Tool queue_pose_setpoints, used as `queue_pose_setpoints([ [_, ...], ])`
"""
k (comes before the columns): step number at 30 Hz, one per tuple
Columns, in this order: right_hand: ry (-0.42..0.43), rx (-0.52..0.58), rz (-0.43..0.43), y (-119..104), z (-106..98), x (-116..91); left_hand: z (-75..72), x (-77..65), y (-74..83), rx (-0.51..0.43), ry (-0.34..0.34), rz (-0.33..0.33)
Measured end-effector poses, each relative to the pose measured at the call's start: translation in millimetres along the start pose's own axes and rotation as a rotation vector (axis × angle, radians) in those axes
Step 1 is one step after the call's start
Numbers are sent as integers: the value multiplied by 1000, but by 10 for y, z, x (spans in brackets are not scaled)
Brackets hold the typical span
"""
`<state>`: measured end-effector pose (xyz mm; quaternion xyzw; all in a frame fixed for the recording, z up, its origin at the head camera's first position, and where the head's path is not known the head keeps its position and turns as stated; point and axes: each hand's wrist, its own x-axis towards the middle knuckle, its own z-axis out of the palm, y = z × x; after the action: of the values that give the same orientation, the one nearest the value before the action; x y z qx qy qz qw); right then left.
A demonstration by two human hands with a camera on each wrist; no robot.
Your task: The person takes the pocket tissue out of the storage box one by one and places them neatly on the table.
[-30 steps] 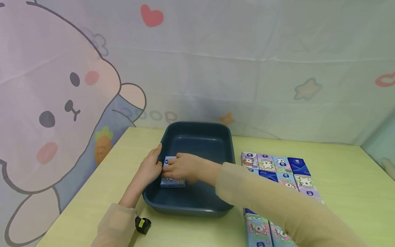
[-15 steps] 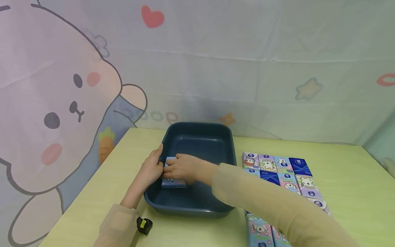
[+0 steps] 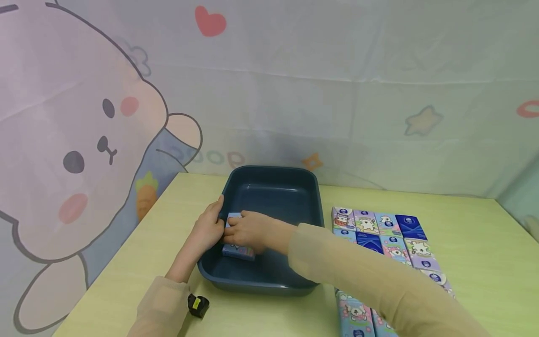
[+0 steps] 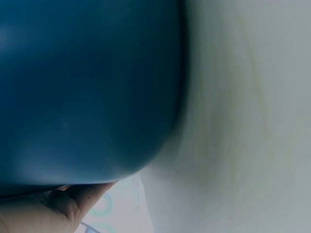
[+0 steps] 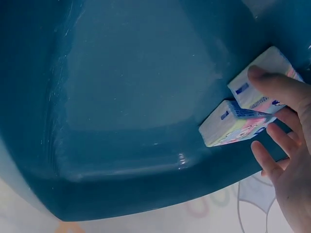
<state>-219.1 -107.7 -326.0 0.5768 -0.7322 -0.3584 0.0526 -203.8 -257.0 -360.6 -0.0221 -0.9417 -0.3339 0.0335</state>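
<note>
A dark blue plastic basin [image 3: 273,203] stands on the table. Its left rim is gripped by my left hand [image 3: 206,229], thumb pointing along the edge; the left wrist view has the basin's outer wall [image 4: 92,97] filling much of the frame. Inside, against the left wall, my right hand [image 3: 250,231] holds a small tissue pack [image 3: 239,252] with cartoon print. In the right wrist view the thumb lies on the held tissue pack [image 5: 262,80], its fingers beyond. A second tissue pack [image 5: 221,126] sits right beside it on the basin's floor. The right hand partly covers both packs from above.
Right of the basin, tissue packs [image 3: 365,221] lie in rows, partly hidden under the right sleeve [image 3: 358,267]. A small black object with a yellow-green patch [image 3: 198,305] is by the left forearm. A printed cloth backdrop [image 3: 294,93] hangs behind the table.
The tissue pack under my right hand has turned slightly, its near edge now slanting. Both hands stay in about the same places; the head view has shifted a little.
</note>
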Motion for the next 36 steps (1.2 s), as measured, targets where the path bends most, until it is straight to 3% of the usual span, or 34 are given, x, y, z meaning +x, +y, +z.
queue_pose_setpoints([
  [9,-39,96,73,-6,9,-104,9,19,4,14,32,17],
  [20,-118,364,138,40,20,-375,11,10,24,-6,21,-14],
  [26,-51,519,172,66,14,-614,9,10,34,-7,26,-22],
  [36,117,650,250,58,89,-1059,14,1,41,-11,38,-17],
])
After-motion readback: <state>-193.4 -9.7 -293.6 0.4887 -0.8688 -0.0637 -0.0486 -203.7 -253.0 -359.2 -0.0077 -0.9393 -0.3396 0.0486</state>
